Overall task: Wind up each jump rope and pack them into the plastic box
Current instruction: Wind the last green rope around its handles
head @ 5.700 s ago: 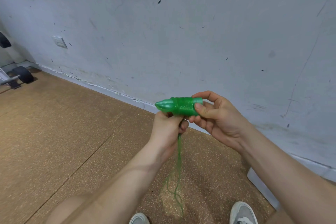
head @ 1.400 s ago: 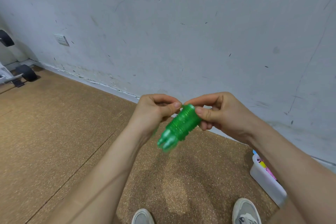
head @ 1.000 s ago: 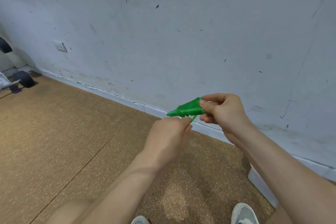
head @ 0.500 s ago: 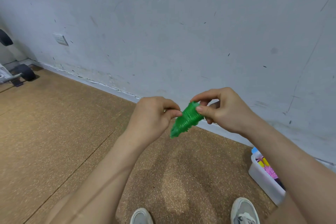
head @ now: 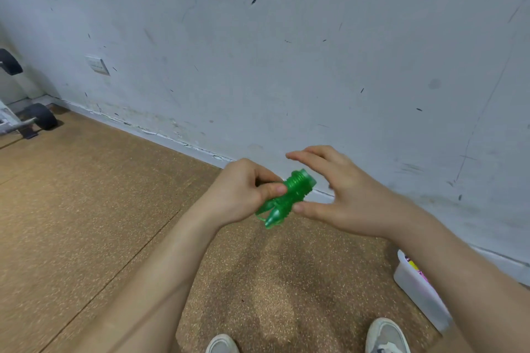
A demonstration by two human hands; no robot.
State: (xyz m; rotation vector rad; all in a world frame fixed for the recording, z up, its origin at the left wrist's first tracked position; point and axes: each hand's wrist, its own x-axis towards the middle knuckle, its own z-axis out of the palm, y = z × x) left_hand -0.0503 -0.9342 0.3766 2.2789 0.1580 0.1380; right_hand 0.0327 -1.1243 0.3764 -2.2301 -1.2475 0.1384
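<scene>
The wound rope [head: 288, 198] is pinched in the left hand [head: 243, 198], right hand [head: 341, 195] spread wide; packing into the box [head: 420, 295] is left.

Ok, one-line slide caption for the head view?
Left hand pinches the wound green jump rope; right hand open beside it.

The jump rope [head: 288, 195] is glossy green plastic; the floor [head: 86, 209] matt speckled cork; the box [head: 418, 295] milky smooth plastic.
</scene>
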